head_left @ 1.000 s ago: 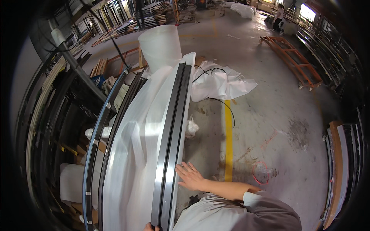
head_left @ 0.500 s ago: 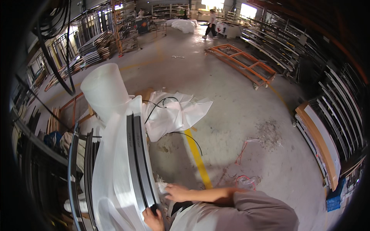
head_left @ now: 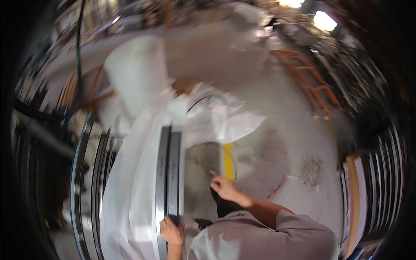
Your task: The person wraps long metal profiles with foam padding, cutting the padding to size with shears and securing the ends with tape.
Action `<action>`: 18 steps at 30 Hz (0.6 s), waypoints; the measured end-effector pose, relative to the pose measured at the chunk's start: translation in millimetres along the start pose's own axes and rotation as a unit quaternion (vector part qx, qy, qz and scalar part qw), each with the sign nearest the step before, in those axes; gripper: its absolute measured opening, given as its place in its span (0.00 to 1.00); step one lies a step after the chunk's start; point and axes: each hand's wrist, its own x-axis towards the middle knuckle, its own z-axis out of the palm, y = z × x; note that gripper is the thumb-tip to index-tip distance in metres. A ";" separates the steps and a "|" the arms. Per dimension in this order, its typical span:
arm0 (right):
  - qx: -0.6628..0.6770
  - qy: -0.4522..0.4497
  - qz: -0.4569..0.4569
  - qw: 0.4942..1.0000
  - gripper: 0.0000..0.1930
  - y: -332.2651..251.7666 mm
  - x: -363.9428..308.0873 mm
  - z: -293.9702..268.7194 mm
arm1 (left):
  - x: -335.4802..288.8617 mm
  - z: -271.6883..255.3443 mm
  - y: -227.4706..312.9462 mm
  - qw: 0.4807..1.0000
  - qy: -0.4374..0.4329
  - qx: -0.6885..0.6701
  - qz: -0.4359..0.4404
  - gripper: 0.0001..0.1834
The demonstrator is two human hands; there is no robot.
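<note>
Grey metal: two long straight profiles (head_left: pixel 174 173) are laid on white plastic sheeting (head_left: pixel 132 199), pointed to 12 o'clock from the nearer left hand (head_left: pixel 172 232); its fingers are rested on them, grip unclear. Right hand (head_left: pixel 225 189) held apart, 2 o'clock; fingers part-curled, closure unclear.

Smooth satin grey metal-looking profiles (head_left: pixel 174 164), glossy white plastic sheeting (head_left: pixel 134 186), matt cloth shirt (head_left: pixel 264 238), scuffed concrete-like floor (head_left: pixel 277 143)

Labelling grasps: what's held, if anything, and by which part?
Left hand is on the grey metal profiles, on their near stretch; gripping or resting, can't tell. Right hand: nothing visible in it.
</note>
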 end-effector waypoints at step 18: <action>-0.017 -0.199 -0.108 0.974 0.21 -96.9 280.2 2.7 | 28.5 -17.7 63.5 0.984 0.024 0.067 -0.165 0.35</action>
